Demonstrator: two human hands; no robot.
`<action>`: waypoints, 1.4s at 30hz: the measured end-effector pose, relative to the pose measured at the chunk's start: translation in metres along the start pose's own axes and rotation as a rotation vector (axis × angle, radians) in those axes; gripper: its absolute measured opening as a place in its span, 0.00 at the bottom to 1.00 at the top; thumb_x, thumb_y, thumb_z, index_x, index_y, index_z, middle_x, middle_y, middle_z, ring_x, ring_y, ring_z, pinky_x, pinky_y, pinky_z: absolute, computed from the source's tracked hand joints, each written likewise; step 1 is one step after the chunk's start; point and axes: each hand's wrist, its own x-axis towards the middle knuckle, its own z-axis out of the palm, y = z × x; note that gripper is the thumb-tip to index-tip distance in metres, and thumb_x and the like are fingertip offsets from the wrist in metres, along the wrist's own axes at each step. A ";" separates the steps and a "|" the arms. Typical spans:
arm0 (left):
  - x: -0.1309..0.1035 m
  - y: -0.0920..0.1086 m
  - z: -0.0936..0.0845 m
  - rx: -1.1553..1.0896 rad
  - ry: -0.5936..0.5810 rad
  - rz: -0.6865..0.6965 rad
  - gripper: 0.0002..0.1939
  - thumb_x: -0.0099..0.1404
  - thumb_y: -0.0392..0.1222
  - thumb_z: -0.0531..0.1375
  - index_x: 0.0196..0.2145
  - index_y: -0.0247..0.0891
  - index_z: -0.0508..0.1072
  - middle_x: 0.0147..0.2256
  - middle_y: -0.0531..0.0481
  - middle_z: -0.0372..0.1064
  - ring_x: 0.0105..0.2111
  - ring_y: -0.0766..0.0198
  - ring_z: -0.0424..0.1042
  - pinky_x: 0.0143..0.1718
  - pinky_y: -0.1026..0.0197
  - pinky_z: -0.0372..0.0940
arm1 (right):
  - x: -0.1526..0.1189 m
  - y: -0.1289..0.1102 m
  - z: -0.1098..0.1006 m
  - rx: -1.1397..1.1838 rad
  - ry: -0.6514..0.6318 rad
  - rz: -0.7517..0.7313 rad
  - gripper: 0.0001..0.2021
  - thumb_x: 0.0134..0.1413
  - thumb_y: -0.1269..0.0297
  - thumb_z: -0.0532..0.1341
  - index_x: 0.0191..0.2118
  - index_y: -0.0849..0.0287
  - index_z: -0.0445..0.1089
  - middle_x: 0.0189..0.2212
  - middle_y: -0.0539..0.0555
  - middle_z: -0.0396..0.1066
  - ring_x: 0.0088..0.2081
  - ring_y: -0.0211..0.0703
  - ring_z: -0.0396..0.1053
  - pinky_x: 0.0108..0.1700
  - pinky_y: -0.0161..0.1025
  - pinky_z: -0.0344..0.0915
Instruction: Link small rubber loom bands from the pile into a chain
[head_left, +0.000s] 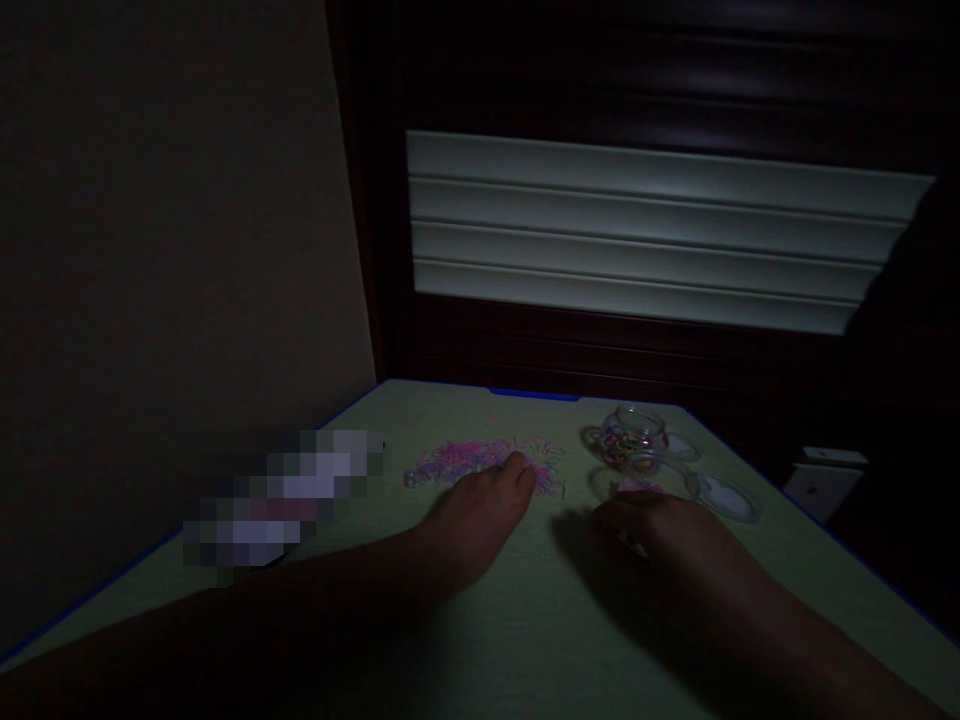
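A loose pile of pink and purple small elastic bands [457, 460] is spread over the table. My left hand [480, 515] reaches into its right side, fingers bent down and drawn together; their tips are hidden. Farther right, my right hand [667, 535] is curled closed just in front of an open clear jar [660, 462] with some pink bands in it. Whatever those fingers grip is hidden beneath the hand. Behind stands another clear jar [637, 418], holding multicoloured bands.
Two round clear lids, a near lid [729, 497] and a far lid [684, 448], lie right of the jars. A blurred-out item [292, 500] lies at the left on the pale green table [517, 620]. White boxes [825, 485] stand beyond the right edge. The room is dim.
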 end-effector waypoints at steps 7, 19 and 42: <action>-0.001 0.002 -0.002 -0.011 0.061 0.034 0.16 0.56 0.23 0.47 0.40 0.36 0.60 0.39 0.46 0.60 0.31 0.61 0.66 0.25 0.61 0.62 | 0.001 -0.001 -0.001 -0.009 0.001 -0.015 0.10 0.52 0.71 0.50 0.26 0.58 0.66 0.25 0.53 0.67 0.25 0.37 0.63 0.27 0.33 0.53; -0.004 0.003 -0.004 -0.032 0.209 0.207 0.10 0.64 0.31 0.47 0.44 0.36 0.59 0.39 0.47 0.62 0.32 0.63 0.65 0.28 0.63 0.62 | -0.001 0.001 -0.001 0.035 0.059 -0.012 0.07 0.49 0.73 0.52 0.29 0.57 0.67 0.27 0.52 0.68 0.27 0.37 0.64 0.28 0.32 0.55; -0.007 0.002 -0.008 -0.117 0.274 0.435 0.09 0.66 0.31 0.45 0.42 0.33 0.60 0.39 0.45 0.64 0.35 0.65 0.66 0.32 0.65 0.64 | 0.002 -0.005 0.014 0.244 0.037 -0.049 0.08 0.53 0.69 0.52 0.27 0.58 0.66 0.24 0.49 0.69 0.23 0.33 0.61 0.26 0.32 0.54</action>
